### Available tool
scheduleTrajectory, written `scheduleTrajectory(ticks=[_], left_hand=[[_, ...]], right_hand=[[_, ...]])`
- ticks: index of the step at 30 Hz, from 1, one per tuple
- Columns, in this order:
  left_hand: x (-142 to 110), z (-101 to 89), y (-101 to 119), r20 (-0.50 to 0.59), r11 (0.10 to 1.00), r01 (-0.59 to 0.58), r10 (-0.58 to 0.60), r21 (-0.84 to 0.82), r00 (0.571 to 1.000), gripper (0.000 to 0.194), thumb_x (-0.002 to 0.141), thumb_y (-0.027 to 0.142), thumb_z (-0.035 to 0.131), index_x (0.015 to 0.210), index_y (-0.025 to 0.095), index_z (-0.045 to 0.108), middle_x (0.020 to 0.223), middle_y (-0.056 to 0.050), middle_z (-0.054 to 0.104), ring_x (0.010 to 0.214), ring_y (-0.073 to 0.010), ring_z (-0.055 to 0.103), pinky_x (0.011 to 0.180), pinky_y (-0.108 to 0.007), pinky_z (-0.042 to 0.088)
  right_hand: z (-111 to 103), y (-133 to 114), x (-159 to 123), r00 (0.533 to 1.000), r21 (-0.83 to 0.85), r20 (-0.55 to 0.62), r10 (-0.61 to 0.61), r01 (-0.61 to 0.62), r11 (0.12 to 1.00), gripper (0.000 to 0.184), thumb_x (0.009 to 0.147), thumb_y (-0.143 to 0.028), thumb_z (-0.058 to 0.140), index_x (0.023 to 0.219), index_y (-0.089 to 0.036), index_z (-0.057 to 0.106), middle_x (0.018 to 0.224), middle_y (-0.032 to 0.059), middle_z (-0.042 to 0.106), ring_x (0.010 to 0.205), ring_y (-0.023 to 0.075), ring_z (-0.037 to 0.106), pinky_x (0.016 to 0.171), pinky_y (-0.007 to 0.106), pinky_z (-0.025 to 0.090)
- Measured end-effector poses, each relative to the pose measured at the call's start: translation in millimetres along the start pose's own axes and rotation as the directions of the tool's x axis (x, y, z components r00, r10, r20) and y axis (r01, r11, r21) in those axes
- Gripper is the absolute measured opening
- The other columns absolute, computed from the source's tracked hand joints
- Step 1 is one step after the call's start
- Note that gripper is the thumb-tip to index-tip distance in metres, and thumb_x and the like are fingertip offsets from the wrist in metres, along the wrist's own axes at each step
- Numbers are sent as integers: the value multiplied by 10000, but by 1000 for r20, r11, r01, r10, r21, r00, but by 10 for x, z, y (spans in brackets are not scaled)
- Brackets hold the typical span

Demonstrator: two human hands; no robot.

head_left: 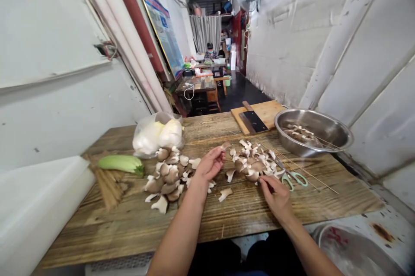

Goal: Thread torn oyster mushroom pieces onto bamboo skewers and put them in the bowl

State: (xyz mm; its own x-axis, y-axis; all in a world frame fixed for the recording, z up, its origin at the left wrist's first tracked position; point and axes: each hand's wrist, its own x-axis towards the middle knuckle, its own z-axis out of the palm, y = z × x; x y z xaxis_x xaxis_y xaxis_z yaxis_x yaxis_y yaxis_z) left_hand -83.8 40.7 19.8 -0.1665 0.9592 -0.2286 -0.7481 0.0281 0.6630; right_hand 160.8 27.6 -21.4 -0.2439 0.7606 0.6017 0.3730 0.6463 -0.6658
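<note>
My left hand (211, 163) is raised over the middle of the wooden table, its thumb and fingers pinching a small oyster mushroom piece (226, 145). At the near edge of the right-hand pile of mushroom pieces (251, 161), my right hand (276, 194) has thumb and forefinger pressed together; what they hold is hidden. Larger oyster mushrooms (170, 174) lie heaped to the left of my left forearm. A single mushroom piece (225, 194) rests between my hands. Green-handled scissors (296, 177) lie just beyond my right hand, beside several thin bamboo skewers (319, 180).
A steel basin (345, 140) with skewered mushrooms stands at the back right. Beside it, a cleaver (253, 121) lies on a cutting board (269, 112). On the left are a plastic bag (158, 135), a green gourd (119, 163), brown sticks (110, 189) and a white roll (48, 211).
</note>
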Motion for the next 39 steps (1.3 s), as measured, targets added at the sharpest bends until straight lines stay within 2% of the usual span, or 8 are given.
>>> scheduleTrajectory(ticks=[5, 17, 28, 33, 39], left_hand=[[-11, 23, -9, -28, 999, -26, 27, 36, 999, 149, 694, 110, 699, 826, 129, 633, 698, -12, 634, 647, -70, 587, 642, -179, 485], [-23, 2, 6, 97, 999, 15, -19, 46, 995, 133, 733, 110, 663, 865, 97, 657, 769, -52, 664, 709, -86, 609, 702, -190, 505], [7, 21, -15, 11, 1000, -5, 5, 20, 1000, 78, 709, 81, 670, 785, 93, 665, 695, -43, 656, 633, -75, 593, 623, -170, 503], [20, 14, -12, -11, 999, -38, 38, 4, 999, 46, 723, 89, 653, 768, 94, 660, 722, -53, 667, 638, -72, 594, 628, -171, 503], [15, 13, -20, -20, 995, -54, 56, 86, 998, 106, 687, 107, 698, 783, 103, 654, 684, -35, 657, 622, -70, 596, 615, -168, 502]], right_hand=[[22, -11, 16, 999, -20, 48, -19, 20, 1000, 193, 871, -255, 497, 916, -195, 675, 799, 62, 666, 728, 187, 625, 679, 307, 497], [38, 6, 4, 999, -45, 23, -30, 31, 999, 171, 882, -226, 501, 918, -171, 658, 816, 64, 666, 730, 169, 624, 689, 291, 497], [42, 17, 3, 999, -39, 32, -40, 41, 998, 162, 878, -217, 511, 914, -162, 660, 791, 65, 659, 692, 164, 615, 660, 282, 490], [32, 1, 10, 999, -25, 34, -30, 31, 999, 170, 881, -224, 503, 917, -172, 661, 798, 58, 657, 708, 166, 615, 663, 285, 489], [33, -6, 16, 999, -19, 29, -25, 25, 999, 162, 877, -218, 511, 913, -172, 662, 798, 56, 657, 718, 165, 612, 675, 285, 487]])
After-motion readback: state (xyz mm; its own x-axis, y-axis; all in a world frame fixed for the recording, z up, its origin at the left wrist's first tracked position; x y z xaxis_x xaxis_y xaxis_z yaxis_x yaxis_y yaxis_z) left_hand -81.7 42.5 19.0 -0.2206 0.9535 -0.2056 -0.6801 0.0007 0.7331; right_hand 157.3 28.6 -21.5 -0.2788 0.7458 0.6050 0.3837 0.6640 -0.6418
